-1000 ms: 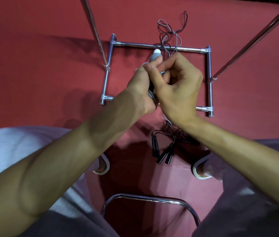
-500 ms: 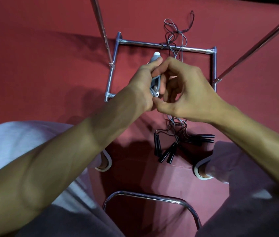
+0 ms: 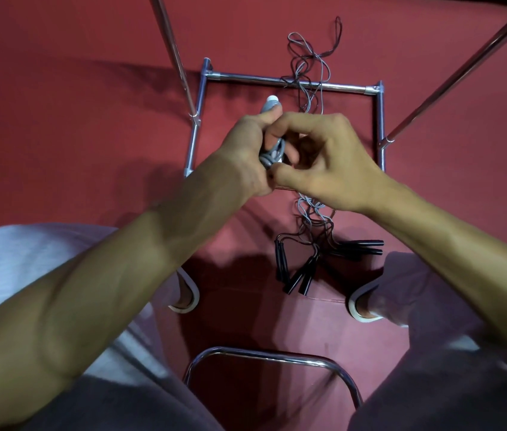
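Observation:
My left hand (image 3: 246,150) grips a grey jump-rope handle with a white tip (image 3: 270,104), held upright, with grey cord (image 3: 272,154) coiled round its lower part. Against it my right hand (image 3: 330,160) has curled fingers, thumb and fingertips pinching the cord by the coil. More grey and dark cords (image 3: 311,209) hang below my right hand. They run down to several black jump-rope handles (image 3: 302,269) lying on the red floor between my feet.
A chrome rectangular tube frame (image 3: 292,80) lies on the red carpet under my hands, with loose cords (image 3: 308,57) draped over its far bar. Two slanted chrome poles (image 3: 174,51) (image 3: 463,66) rise left and right. A chrome chair rail (image 3: 270,357) sits near my knees.
My right hand has shifted lower and rightward around the handle, its thumb now at the coil's lower end. The left hand keeps its grip on the handle.

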{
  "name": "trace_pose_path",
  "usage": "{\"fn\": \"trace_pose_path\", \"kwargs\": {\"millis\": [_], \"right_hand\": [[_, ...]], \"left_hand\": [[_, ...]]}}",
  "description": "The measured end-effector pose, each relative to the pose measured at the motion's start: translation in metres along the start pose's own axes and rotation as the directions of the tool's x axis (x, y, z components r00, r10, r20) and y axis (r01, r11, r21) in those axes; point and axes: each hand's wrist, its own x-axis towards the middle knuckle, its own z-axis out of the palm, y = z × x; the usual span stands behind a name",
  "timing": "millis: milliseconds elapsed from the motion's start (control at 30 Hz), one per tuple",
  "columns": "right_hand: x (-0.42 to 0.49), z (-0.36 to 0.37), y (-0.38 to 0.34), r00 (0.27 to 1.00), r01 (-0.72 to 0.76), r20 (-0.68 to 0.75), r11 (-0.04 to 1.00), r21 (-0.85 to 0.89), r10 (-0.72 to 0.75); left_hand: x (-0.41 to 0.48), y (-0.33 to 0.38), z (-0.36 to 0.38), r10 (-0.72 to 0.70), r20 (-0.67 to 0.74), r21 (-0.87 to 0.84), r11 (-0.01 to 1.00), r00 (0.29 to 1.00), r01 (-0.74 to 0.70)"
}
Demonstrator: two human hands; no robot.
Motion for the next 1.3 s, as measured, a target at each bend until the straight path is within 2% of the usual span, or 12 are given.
{"fn": "trace_pose_path", "kwargs": {"millis": [233,333,467,567,667,733,933,1067,1300], "right_hand": [[-0.001,0.0,0.004,0.997,-0.082,0.027,0.976,0.2,0.078],[-0.002,0.001,0.005,0.995,-0.098,0.012,0.969,0.228,0.098],[-0.003,0.006,0.001,0.995,-0.059,-0.075,0.991,0.116,0.068],[-0.004,0.008,-0.003,0.992,0.013,-0.123,1.0,-0.024,-0.016],[-0.007,0.008,-0.004,0.985,0.117,-0.106,0.978,-0.176,-0.137],[-0.01,0.009,-0.004,0.981,0.158,-0.081,0.964,-0.214,-0.179],[-0.013,0.009,-0.001,0.978,0.201,-0.028,0.968,-0.148,-0.207],[-0.012,0.007,0.0,0.992,0.127,-0.008,0.99,-0.068,-0.128],[-0.011,0.009,0.0,0.998,0.062,-0.017,0.997,-0.055,-0.063]], "left_hand": [[-0.003,0.003,0.002,0.022,-0.039,-0.038,0.999,0.999,-0.023],[-0.004,0.002,0.002,0.016,-0.046,-0.09,0.996,0.999,-0.02],[-0.003,0.002,0.0,0.02,-0.046,-0.085,0.996,0.999,-0.024],[-0.002,0.002,0.0,0.026,-0.041,-0.035,0.999,0.999,-0.027],[0.001,0.002,0.0,0.005,-0.038,-0.013,1.0,0.999,-0.005],[0.005,0.0,-0.001,0.002,-0.028,0.019,1.0,1.0,-0.002],[0.008,-0.006,-0.002,-0.013,-0.098,0.024,1.0,0.995,0.015],[0.007,-0.005,-0.004,-0.025,-0.087,0.057,0.998,0.996,0.03],[0.008,-0.006,-0.005,-0.028,-0.152,0.103,0.994,0.988,0.044]]}}
